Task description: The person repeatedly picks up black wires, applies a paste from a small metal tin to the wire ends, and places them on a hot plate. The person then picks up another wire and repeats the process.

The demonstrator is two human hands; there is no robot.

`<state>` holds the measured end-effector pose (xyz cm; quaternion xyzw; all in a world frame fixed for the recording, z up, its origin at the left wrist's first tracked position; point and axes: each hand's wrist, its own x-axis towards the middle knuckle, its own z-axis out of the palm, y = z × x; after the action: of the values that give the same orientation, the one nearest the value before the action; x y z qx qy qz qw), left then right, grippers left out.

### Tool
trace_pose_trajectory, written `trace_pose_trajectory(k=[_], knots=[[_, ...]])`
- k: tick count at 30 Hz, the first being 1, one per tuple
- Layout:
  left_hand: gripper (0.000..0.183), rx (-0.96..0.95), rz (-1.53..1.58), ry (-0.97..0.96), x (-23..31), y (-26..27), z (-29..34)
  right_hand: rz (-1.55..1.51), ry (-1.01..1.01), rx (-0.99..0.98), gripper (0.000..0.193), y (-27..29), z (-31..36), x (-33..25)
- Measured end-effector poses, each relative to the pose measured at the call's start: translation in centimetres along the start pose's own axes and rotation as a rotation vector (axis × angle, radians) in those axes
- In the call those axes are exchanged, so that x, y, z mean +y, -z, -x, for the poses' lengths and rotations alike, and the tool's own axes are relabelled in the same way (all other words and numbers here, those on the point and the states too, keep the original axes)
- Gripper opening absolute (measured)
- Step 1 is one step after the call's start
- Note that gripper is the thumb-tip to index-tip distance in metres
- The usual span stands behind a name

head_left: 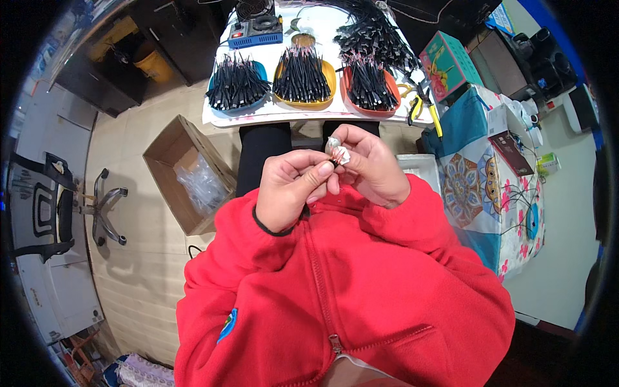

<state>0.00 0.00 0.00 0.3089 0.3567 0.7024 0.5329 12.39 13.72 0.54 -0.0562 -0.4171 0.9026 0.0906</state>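
Pinching thin wires [336, 159] with your left hand [292, 186] and a white piece [344, 155] with your right hand [371, 166], nearer than the table [272, 113], you likely feel little weight; grip the bendable wires behind their tips.

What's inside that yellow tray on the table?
The yellow tray holds a bundle of short black cables, pinkish ends at the far side. They cover its bottom, so anything underneath can't be seen.
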Motion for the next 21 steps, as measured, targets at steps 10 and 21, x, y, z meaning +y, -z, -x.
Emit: trace_pose_trajectory(k=[10,21], knots=[[0.016,0.065,-0.049,0.116,-0.5,1.5,-1.3,0.113,0.034,0.143,0.042,1.9,-1.6,1.2],[0.015,0.13,-0.228,0.106,-0.3,1.4,-1.2,0.421,0.086,0.175,0.021,2.0,-1.2,-0.2]])
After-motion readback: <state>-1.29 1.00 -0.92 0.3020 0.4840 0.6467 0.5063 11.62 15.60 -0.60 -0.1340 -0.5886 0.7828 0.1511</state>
